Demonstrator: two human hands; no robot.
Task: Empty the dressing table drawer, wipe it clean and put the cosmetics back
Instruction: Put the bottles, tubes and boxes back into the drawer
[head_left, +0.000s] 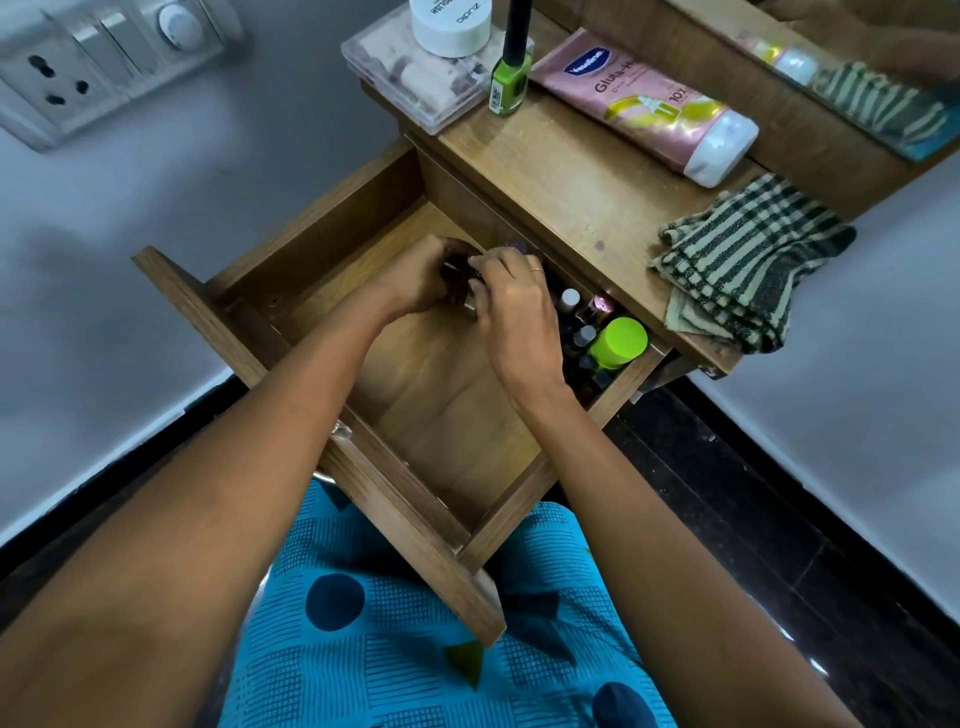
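While both hands work at the far end of the open drawer (291, 358), the left hand (418, 280) and right hand (514, 317) meet with fingers curled round a small dark bottle (470, 305) with a metal-looking end. Which hand bears it, and whether either holds more, is hidden by the knuckles. More bottles (579, 325) stand packed in the drawer's far right corner beside a green cap (621, 343). A tube (644, 104), a polish (510, 83), a clear case (415, 93) and a jar (451, 23) sit on the tabletop (561, 192), and the cloth (748, 265) lies folded near its right edge.

Such bottles are probably light and stiff, likely glass, with smooth sides that slip and may crack if knocked together. Each is best pinched round the body just under the cap, not by the cap alone, and lifted straight up so its neighbours do not topple. Several in one fist risks a drop. The tube is soft and takes a grip mid-body; the cloth is limp and bunches anywhere.
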